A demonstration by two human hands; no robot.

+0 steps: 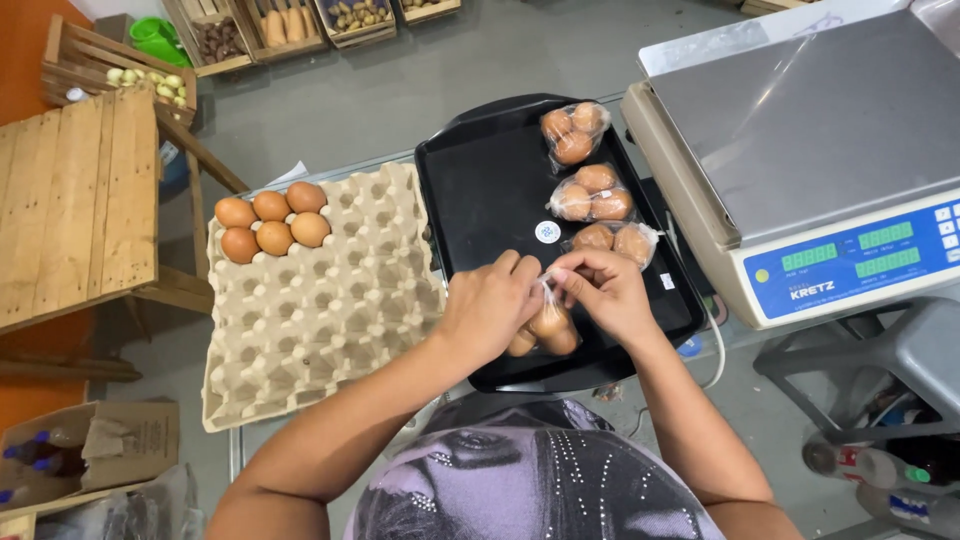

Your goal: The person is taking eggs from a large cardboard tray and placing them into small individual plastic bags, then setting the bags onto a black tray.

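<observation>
- Two hands, the left hand point(490, 305) and the right hand point(600, 295), fingers pinching one bag of eggs point(545, 328).
- Three more tied bags of eggs point(592, 193) beyond the fingertips, on one black tray point(490, 190).
- Five loose brown eggs point(272, 222) left of the fingers, in one cardboard egg flat point(320, 310).
- One weighing scale point(810, 150) right of the fingers.
</observation>
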